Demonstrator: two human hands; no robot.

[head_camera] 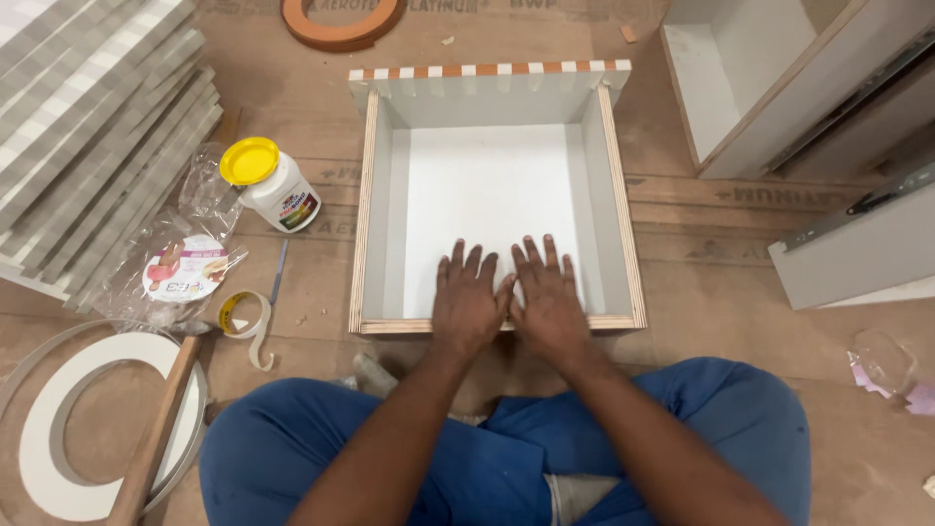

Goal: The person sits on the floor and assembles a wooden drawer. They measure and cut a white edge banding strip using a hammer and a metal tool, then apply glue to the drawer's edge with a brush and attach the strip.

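A white open-topped drawer box with plywood edges lies on the floor in front of me. Its far panel carries a strip of orange and white stripes. My left hand and my right hand lie flat side by side, palms down, fingers spread, over the box's near edge and on its white bottom panel. Neither hand holds anything. My crossed legs in blue trousers sit just behind the box.
A white glue bottle with a yellow cap lies left of the box, near a clear plastic packet, a tape roll and stacked grey-white panels. A wooden handle crosses a white ring. Cabinet parts stand at right.
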